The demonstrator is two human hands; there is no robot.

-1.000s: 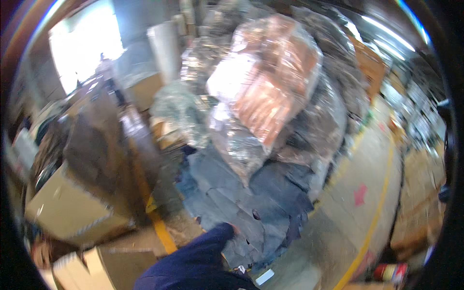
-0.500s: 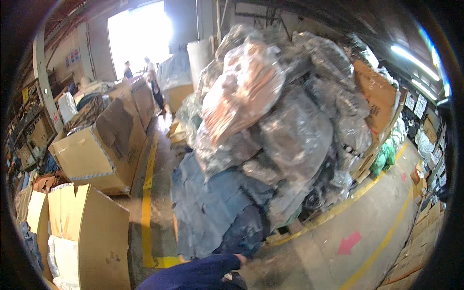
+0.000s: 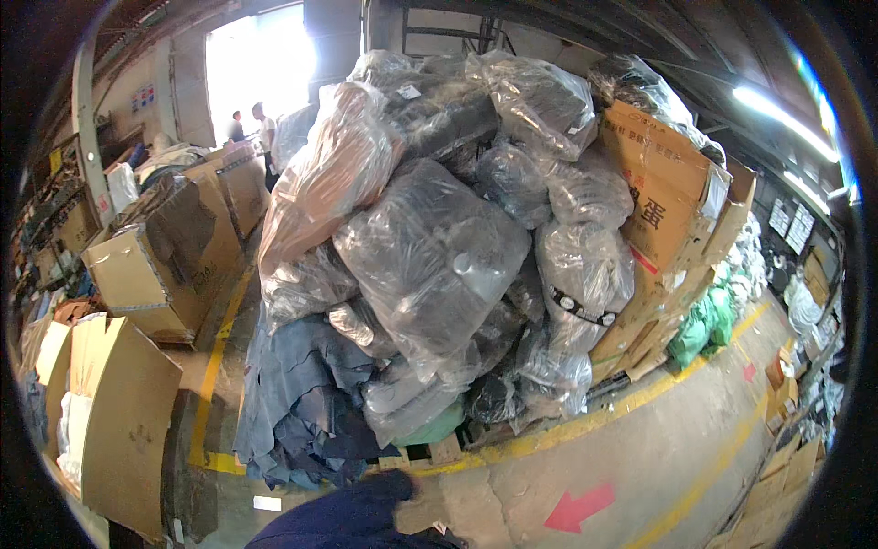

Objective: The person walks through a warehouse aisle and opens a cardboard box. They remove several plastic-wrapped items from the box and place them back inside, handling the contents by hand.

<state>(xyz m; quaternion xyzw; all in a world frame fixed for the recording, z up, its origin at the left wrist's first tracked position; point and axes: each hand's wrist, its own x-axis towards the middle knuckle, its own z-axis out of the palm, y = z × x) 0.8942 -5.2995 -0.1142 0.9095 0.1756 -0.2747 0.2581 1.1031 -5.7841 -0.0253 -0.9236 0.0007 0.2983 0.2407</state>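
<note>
A dark navy sleeve (image 3: 334,514) rises from the lower edge, left of the middle. No fingers show at its end, and neither of my hands can be made out. Just beyond the sleeve hang dark blue sheets with ragged edges (image 3: 297,393), draped at the front left of a tall heap. Clear plastic bags of grey material (image 3: 434,261) make up most of that heap. Along its left side leans a long bag of pinkish-brown material (image 3: 334,174).
A large cardboard box (image 3: 663,174) stands at the heap's right, by green bags (image 3: 702,325). Open cartons (image 3: 128,421) line the left. A pink arrow (image 3: 581,508) and yellow lines (image 3: 215,366) mark the floor. Two people (image 3: 263,133) stand near the bright opening.
My view has swung to the right and the heap now sits further left and shows more of its cardboard box. The hand seen at the sleeve's end before no longer shows.
</note>
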